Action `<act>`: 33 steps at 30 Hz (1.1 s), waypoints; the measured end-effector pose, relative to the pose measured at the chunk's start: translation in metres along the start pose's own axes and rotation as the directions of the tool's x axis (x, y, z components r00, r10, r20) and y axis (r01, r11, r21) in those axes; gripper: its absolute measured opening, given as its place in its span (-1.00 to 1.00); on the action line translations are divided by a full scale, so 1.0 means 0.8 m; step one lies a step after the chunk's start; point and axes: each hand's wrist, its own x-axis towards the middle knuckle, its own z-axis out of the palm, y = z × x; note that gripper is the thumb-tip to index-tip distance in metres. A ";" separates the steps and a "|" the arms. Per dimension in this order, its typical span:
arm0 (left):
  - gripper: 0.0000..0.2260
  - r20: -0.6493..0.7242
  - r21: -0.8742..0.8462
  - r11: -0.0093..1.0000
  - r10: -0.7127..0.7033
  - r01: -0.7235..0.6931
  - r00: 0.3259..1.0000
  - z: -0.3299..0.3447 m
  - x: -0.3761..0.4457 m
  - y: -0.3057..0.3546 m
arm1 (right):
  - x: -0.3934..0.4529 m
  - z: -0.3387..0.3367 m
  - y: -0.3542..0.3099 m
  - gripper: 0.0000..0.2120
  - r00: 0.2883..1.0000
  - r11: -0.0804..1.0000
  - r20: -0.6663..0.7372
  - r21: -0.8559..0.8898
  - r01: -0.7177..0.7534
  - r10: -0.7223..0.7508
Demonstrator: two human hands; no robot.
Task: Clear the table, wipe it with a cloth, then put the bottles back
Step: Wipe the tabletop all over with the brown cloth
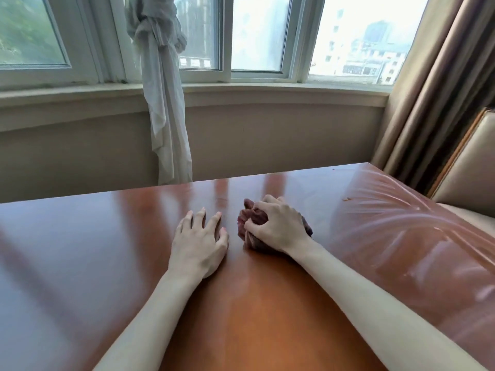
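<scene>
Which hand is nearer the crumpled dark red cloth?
Right. The right hand grips the crumpled dark red cloth; the left hand rests on the table beside it, apart.

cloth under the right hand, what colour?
Dark reddish-brown, maroon-like. The cloth is bunched under the right hand; the head view shows it.

I get one head-worn wide-angle view, looking forward and down across the table (80, 263), close above it, with the window (254, 36) at twelve o'clock and a chair (466, 167) at two.
</scene>
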 end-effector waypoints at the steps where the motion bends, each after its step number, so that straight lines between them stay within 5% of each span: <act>1: -0.49 0.012 0.002 1.000 0.003 -0.003 1.000 -0.001 -0.001 0.000 | -0.036 -0.010 -0.012 -0.67 0.999 0.999 0.010 0.010 0.045 -0.045; 7: -0.50 0.018 0.010 1.000 0.016 -0.016 1.000 -0.004 -0.007 0.002 | -0.119 -0.045 -0.032 -0.71 0.978 0.981 0.085 0.030 0.189 -0.191; 18: -0.36 -0.029 -0.001 1.000 0.020 -0.020 0.999 0.004 -0.002 -0.003 | 0.202 0.025 0.120 -0.69 0.972 0.967 -0.105 -0.128 -0.221 0.209; 23: -0.33 -0.001 -0.017 1.000 0.005 -0.005 1.000 0.001 0.000 0.000 | 0.228 0.039 0.125 -0.66 0.949 0.945 -0.141 -0.129 -0.299 0.281; 29: -0.56 0.008 -0.242 0.970 -0.019 0.020 1.000 -0.008 0.011 -0.005 | 0.055 0.012 0.011 -0.72 0.999 0.998 0.002 -0.055 -0.039 0.039; 33: -0.61 0.030 -0.393 0.919 -0.026 0.036 0.999 -0.040 0.001 -0.022 | -0.102 -0.003 -0.090 -0.72 0.965 0.965 0.036 0.062 0.256 -0.258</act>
